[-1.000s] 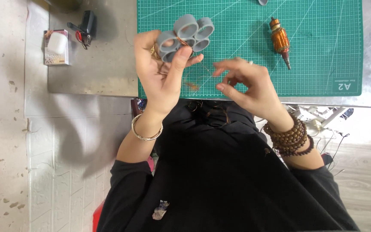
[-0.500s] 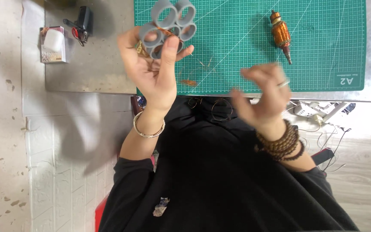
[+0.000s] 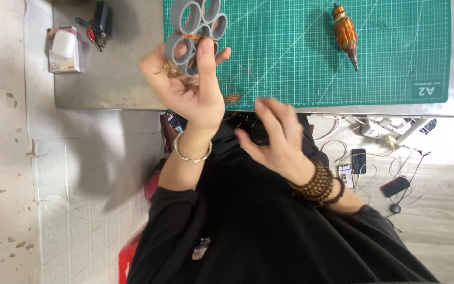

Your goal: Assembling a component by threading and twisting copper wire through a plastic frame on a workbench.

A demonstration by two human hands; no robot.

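Left hand [image 3: 187, 87] is up above the near edge of the bench [image 3: 106, 79], clamped on a grey cluster of rings [image 3: 193, 29], thumb pressed across the front and fingers curled behind. A strand of copper wire [image 3: 195, 36] crosses the rings near the thumb tip. Right hand [image 3: 277, 137] hangs lower, close to the body, fingers spread and blurred, gripping nothing that I can make out; if a thin wire runs to it, it's too fine to see. To wind well here, I'd say keep that thumb pinning the strand so it can't slacken, and pull evenly. Loose copper scraps [image 3: 232, 97] lie on the green mat [image 3: 316, 63]. A copper-wound rotor [image 3: 345, 34] rests well apart on the mat.
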